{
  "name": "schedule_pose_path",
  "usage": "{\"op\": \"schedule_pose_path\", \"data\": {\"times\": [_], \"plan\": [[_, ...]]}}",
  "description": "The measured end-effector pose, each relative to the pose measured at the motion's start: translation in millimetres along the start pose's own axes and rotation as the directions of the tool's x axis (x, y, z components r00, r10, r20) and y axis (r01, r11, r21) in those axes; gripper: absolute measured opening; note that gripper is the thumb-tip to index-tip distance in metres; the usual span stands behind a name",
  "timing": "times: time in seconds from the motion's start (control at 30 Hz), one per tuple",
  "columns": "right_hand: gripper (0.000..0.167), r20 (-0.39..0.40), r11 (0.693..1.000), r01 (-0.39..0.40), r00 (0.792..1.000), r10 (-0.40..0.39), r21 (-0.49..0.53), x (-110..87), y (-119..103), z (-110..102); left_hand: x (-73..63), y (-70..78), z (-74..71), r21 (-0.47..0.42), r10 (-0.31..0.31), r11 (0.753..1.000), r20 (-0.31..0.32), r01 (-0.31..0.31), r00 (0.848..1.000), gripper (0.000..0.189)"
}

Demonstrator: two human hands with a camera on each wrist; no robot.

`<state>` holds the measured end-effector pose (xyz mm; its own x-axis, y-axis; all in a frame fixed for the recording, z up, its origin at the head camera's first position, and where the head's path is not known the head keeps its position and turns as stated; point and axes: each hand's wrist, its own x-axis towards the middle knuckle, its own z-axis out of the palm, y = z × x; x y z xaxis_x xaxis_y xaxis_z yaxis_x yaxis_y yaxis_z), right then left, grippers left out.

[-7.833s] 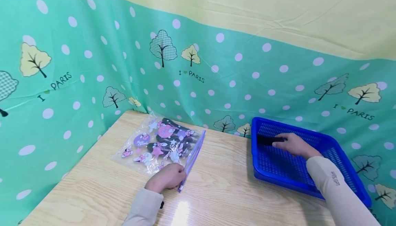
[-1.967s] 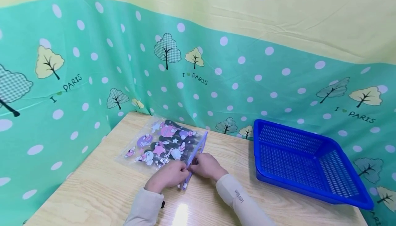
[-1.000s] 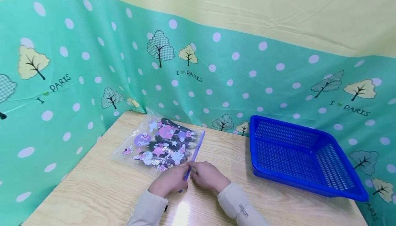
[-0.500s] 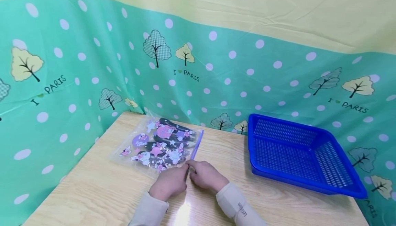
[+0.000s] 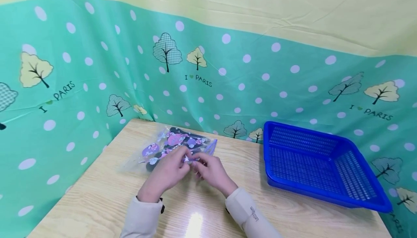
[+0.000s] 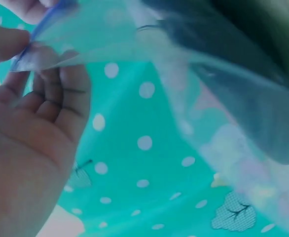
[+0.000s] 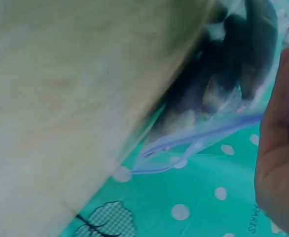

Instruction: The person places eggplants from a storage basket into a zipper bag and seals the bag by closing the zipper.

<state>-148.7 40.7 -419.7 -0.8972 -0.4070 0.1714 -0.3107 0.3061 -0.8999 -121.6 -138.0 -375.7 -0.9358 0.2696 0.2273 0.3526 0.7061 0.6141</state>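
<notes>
A clear zip bag printed with cartoon figures and stars lies on the table, its near corner lifted. Several dark, long, round-ended things are inside; their kind is unclear. Along the bag's mouth runs a purple zip strip, its two edges apart at the far end in the right wrist view. My left hand pinches the raised near corner between thumb and fingers. Close beside it, my right hand pinches the same purple edge. In the left wrist view, the film stretches up to the fingertips.
A blue perforated plastic basket stands to the right on the wooden table. Behind and to the left hangs a green and yellow cloth with trees and dots, meeting the table's far and left edges.
At 7.8 s ago my right hand gripped a black thing in the basket; since then it has joined my left at the zip. In the last half second both hands have lifted the bag's near corner.
</notes>
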Motion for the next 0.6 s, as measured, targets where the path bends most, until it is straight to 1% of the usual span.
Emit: {"op": "schedule_pose_path", "data": {"times": [0.07, 0.13, 0.2, 0.23, 0.3, 0.4, 0.5, 0.6], "plan": [[0.014, -0.071, 0.999, 0.049, 0.996, -0.049, -0.01, 6.5, -6, 1, 3.0, -0.5, -6.6, -0.067, 0.003, 0.998, -0.043, -0.006, 0.999, 0.02], [0.011, -0.135, 0.994, 0.101, 0.985, -0.104, -0.032, 13.0, -11, 2, 5.7, -2.6, -11.9, -0.118, 0.011, 0.993, -0.092, -0.022, 0.996, 0.022], [0.01, -0.18, 0.99, 0.135, 0.974, -0.141, -0.046, 17.9, -16, 3, 7.4, -6.4, -15.7, -0.149, 0.018, 0.988, -0.141, -0.039, 0.99, 0.023], [0.01, -0.196, 0.989, 0.141, 0.969, -0.147, -0.045, 19.7, -18, 4, 7.5, -8.6, -17.1, -0.157, 0.017, 0.987, -0.163, -0.043, 0.987, 0.022], [0.01, -0.215, 0.99, 0.135, 0.967, -0.138, -0.028, 21.9, -21, 5, 6.9, -13.6, -18.5, -0.157, 0.014, 0.987, -0.195, -0.045, 0.981, 0.016], [0.009, -0.221, 0.996, 0.09, 0.971, -0.086, 0.009, 22.6, -26, 5, 5.6, -19.7, -18.8, -0.151, 0.014, 0.987, -0.236, -0.051, 0.972, 0.008], [0.01, -0.198, 0.997, 0.053, 0.979, -0.04, 0.061, 23.0, -29, 3, 6.0, -22.4, -18.2, -0.161, 0.039, 0.983, -0.286, -0.088, 0.958, 0.005], [0.01, -0.155, 0.991, 0.033, 0.988, -0.013, 0.126, 24.0, -31, 1, 7.2, -23.8, -17.3, -0.172, 0.068, 0.976, -0.332, -0.131, 0.941, 0.005]]}}
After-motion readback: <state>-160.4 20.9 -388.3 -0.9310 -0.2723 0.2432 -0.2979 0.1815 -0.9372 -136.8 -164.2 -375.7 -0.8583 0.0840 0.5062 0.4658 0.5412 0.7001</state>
